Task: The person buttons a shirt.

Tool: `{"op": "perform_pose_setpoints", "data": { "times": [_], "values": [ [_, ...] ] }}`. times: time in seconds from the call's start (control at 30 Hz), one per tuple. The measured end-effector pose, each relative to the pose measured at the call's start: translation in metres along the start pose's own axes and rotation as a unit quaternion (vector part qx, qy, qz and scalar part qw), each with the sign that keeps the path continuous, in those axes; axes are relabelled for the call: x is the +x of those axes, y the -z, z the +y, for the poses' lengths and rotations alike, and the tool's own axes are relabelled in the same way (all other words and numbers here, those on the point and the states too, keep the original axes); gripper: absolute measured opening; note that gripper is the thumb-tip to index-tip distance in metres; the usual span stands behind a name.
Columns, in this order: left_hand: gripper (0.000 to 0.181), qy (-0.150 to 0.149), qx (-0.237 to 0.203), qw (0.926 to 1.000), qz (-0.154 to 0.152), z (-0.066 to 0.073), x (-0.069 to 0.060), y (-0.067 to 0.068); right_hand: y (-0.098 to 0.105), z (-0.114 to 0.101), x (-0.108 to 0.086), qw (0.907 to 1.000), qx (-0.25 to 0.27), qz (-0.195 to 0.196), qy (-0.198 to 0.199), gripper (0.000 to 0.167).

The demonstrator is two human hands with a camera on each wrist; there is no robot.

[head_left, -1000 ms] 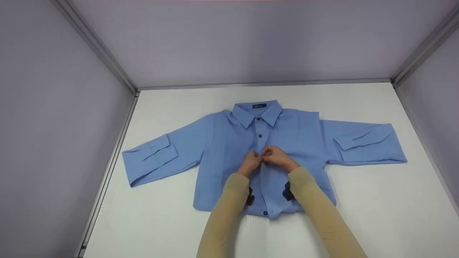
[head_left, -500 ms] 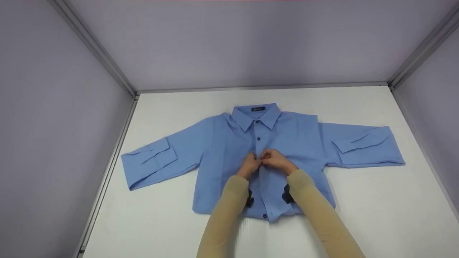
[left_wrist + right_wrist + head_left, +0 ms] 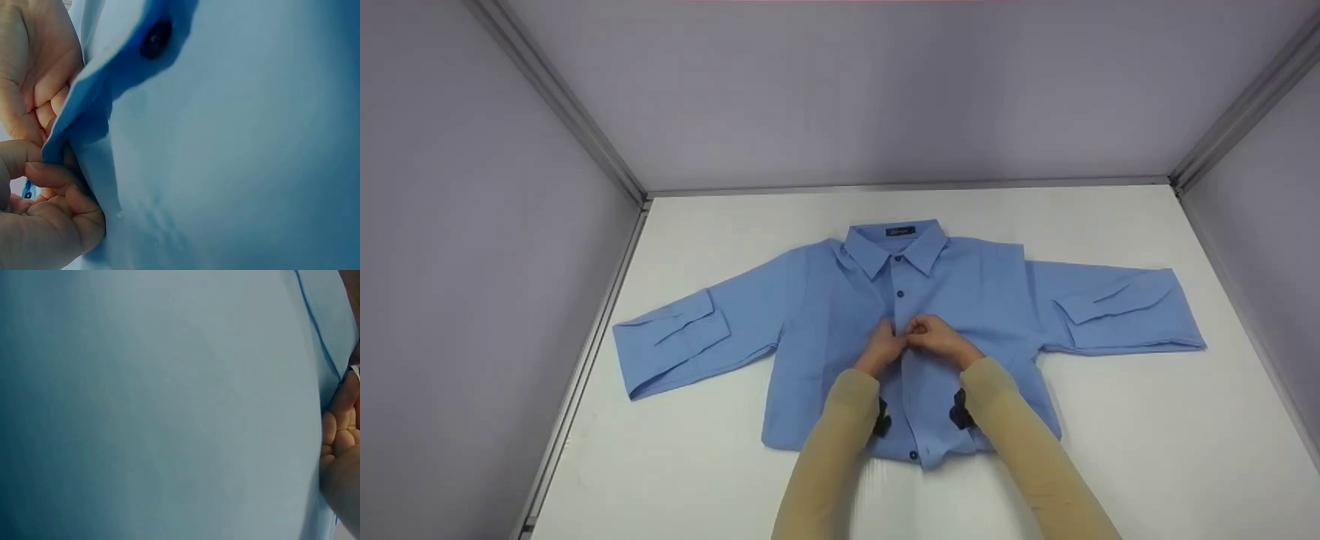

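Fingers (image 3: pixel 921 325) of left hand (image 3: pixel 883 348) and right hand (image 3: pixel 940 337) pinch the shirt's (image 3: pixel 806 375) front edge (image 3: pixel 73 119), table (image 3: pixel 1147 442) showing all around.

The head camera looks forward and down from above, far enough back to frame the whole shirt (image 3: pixel 840 322), left hand (image 3: pixel 883 347), right hand (image 3: pixel 938 337) and back wall (image 3: pixel 825 90). The left wrist camera (image 3: pixel 882 418) sits close over the shirt, catching both hands at its left; the right wrist camera (image 3: pixel 961 410), equally near, faces mostly plain shirt, hands at its right. All three share the shirt's front where the hands meet.
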State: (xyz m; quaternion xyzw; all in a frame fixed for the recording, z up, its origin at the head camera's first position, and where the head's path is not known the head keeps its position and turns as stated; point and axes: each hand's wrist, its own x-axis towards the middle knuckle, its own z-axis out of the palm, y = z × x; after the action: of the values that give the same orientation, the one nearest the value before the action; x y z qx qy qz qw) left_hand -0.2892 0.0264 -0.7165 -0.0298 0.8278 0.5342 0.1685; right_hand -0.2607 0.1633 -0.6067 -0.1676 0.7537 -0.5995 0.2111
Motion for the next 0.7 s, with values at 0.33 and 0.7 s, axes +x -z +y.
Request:
{"op": "perform_pose_setpoints", "data": {
  "times": [0.33,0.7],
  "values": [
    [0.031,0.02,-0.025,0.9992,-0.022,-0.037,0.032,-0.013,-0.007,-0.049,-0.014,0.998,-0.033,0.013,-0.052,0.01],
    [0.02,0.01,-0.055,0.9982,-0.023,0.006,-0.008,0.006,-0.008,-0.049,-0.015,0.9978,-0.028,0.011,-0.059,0.01]
  ]
}}
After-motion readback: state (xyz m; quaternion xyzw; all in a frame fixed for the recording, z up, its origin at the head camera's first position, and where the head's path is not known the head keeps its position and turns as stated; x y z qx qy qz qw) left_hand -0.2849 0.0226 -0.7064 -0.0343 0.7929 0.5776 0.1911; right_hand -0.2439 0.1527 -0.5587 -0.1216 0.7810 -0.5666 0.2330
